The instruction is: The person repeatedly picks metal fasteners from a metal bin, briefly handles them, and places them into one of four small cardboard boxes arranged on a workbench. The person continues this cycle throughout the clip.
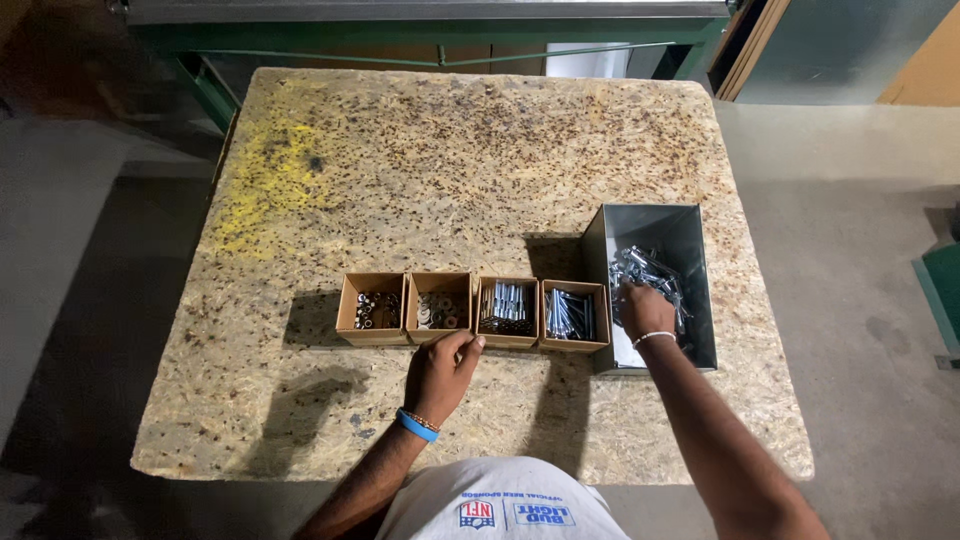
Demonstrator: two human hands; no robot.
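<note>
My right hand (645,311) reaches into a grey metal bin (690,225) and rests on a heap of loose silver bolts (648,272); whether it grips any is hidden. My left hand (440,372), with a blue wristband, touches the front edge of the second small cardboard box (439,337), which holds washers. Its fingers are curled, pinched near the box rim. A row of small cardboard boxes sits left of the bin: one with nuts (372,338), the washer box, and two with bolts (507,340) (573,344).
Everything stands on a square chipboard table (450,160) with a yellow stain at the far left (270,175). A green metal frame (430,40) lies behind the table. Concrete floor surrounds it, and a green object (940,290) sits at the right edge.
</note>
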